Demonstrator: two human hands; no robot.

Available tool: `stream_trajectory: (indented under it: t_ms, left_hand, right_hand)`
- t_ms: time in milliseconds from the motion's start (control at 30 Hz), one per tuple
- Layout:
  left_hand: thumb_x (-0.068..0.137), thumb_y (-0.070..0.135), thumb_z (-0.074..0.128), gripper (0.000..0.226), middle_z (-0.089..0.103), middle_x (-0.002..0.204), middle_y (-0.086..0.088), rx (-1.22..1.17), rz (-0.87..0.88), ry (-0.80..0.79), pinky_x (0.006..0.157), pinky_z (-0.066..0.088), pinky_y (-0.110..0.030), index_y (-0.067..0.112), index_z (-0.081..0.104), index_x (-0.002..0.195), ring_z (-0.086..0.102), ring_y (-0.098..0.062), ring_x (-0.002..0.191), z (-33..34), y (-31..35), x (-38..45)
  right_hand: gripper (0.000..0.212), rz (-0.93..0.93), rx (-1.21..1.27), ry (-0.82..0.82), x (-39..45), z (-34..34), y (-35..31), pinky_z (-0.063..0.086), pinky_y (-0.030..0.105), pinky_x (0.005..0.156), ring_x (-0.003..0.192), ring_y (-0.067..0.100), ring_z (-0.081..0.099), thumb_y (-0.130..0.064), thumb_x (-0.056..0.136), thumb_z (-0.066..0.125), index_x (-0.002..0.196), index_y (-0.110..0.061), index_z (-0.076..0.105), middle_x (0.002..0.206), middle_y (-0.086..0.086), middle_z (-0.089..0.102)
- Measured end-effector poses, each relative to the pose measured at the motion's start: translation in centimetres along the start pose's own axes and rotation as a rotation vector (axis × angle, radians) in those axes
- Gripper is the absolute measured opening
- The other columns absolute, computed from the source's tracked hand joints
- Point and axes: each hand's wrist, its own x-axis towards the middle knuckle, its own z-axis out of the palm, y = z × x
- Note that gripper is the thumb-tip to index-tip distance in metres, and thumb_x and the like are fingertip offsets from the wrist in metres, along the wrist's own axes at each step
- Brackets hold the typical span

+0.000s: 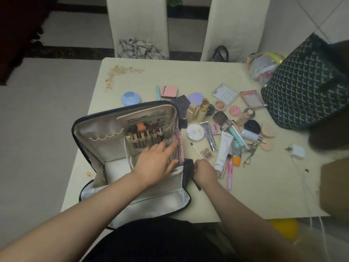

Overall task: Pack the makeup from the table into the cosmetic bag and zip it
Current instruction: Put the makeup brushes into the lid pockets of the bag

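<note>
The dark cosmetic bag [105, 148] lies open on the table, its cream lining up, with several brushes [145, 133] slotted in its pockets. My left hand [156, 159] lies inside the bag, fingers straight, pressing on flat pink palettes [179, 146] standing along the right wall. My right hand [204, 171] grips the bag's dark right edge [188, 167] near its strap. Loose makeup covers the table to the right: a white tube [223, 150], a round white compact [195, 132], a pink compact [169, 91], a lilac compact [196, 98] and a pink pen [229, 174].
A dark patterned tote [306, 91] stands at the table's right side, with a clear pouch [262, 67] behind it. A white charger [298, 152] and cable lie at the right. A blue round case [130, 98] sits behind the bag. Two white chairs [137, 25] stand at the far edge.
</note>
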Motion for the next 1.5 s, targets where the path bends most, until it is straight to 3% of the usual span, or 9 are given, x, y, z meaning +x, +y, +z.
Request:
stream_trajectory:
  t_ms: [267,433,533,633,767,1000,1200,1367,1500]
  left_hand:
    - [0.096,0.050,0.035,0.061,0.053,0.125,-0.005,-0.008,0.002,0.012,0.087,0.043,-0.036,0.027,0.019,0.150,0.054,-0.026,0.113,0.1,-0.5,-0.2]
    - [0.090,0.044,0.051,0.064,0.068,0.086,-0.006,0.005,-0.008,0.145,0.063,0.047,-0.034,0.012,0.037,0.144,0.066,-0.027,0.075,0.7,-1.7,0.1]
    - [0.084,0.041,0.061,0.072,0.069,0.083,-0.005,0.113,-0.037,0.129,0.063,0.046,-0.033,0.014,0.034,0.145,0.066,-0.027,0.074,0.1,-2.5,0.6]
    - [0.095,0.044,0.038,0.068,0.065,0.110,-0.005,0.164,-0.100,0.061,0.078,0.041,-0.033,0.019,0.009,0.151,0.061,-0.027,0.099,-0.7,-2.5,1.5]
    - [0.099,0.041,0.030,0.065,0.061,0.119,-0.005,0.216,-0.142,-0.051,0.082,0.039,-0.034,0.018,0.000,0.151,0.059,-0.026,0.104,-1.1,-1.9,2.6]
    - [0.098,0.040,0.036,0.063,0.063,0.117,-0.006,0.167,-0.171,-0.101,0.082,0.041,-0.032,0.016,0.009,0.150,0.061,-0.027,0.104,-1.0,-1.3,3.6]
    - [0.098,0.031,0.036,0.058,0.066,0.112,-0.005,0.123,-0.189,-0.115,0.079,0.041,-0.031,0.019,0.011,0.149,0.063,-0.027,0.101,-0.5,-1.7,3.9]
    - [0.098,0.031,0.037,0.059,0.065,0.112,-0.006,0.107,-0.188,-0.137,0.079,0.041,-0.032,0.020,0.009,0.149,0.062,-0.027,0.101,-0.6,-1.7,3.8]
    - [0.098,0.032,0.038,0.052,0.066,0.111,-0.007,0.090,-0.188,-0.136,0.074,0.037,-0.032,0.019,0.018,0.144,0.063,-0.029,0.100,-0.8,-1.7,3.9]
  right_hand:
    - [0.011,0.110,0.536,0.112,-0.7,-3.8,-0.2,0.044,0.020,0.062,0.075,0.019,0.058,-0.016,0.080,0.063,0.085,-0.012,0.054,0.077,0.001,0.057]
    - [0.012,-0.151,0.866,0.339,-2.7,-9.8,-3.1,0.040,0.011,0.055,0.059,0.005,0.046,-0.010,0.083,0.060,0.092,-0.019,0.057,0.073,-0.005,0.053]
    - [0.017,-0.337,0.680,0.322,-3.1,-11.5,-5.0,0.039,0.015,0.065,0.071,0.004,0.049,-0.015,0.084,0.060,0.093,-0.029,0.066,0.077,-0.012,0.058]
    - [0.020,-0.432,0.459,0.289,-3.0,-11.7,-6.0,0.042,0.024,0.073,0.081,0.009,0.052,-0.016,0.084,0.060,0.098,-0.024,0.071,0.084,-0.008,0.061]
    - [0.023,-0.406,0.357,0.296,-2.6,-11.6,-6.4,0.045,0.031,0.078,0.085,0.016,0.054,-0.014,0.083,0.059,0.101,-0.020,0.072,0.088,0.000,0.061]
    - [0.007,-0.401,0.318,0.293,-1.7,-12.1,-7.8,0.036,0.009,0.054,0.065,0.010,0.055,-0.014,0.082,0.063,0.085,-0.016,0.069,0.072,-0.006,0.062]
    - [0.009,-0.400,0.238,0.335,-0.5,-11.4,-9.2,0.044,0.032,0.061,0.070,0.020,0.057,-0.014,0.079,0.060,0.078,-0.010,0.068,0.075,0.004,0.064]
    - [0.010,-0.392,0.084,0.330,0.4,-11.6,-10.2,0.037,0.031,0.055,0.067,0.027,0.053,-0.014,0.079,0.056,0.072,-0.008,0.059,0.069,0.007,0.056]
    - [0.013,-0.355,0.058,0.269,0.9,-11.2,-11.1,0.042,0.032,0.065,0.084,0.030,0.059,-0.013,0.083,0.054,0.088,-0.006,0.064,0.089,0.013,0.066]
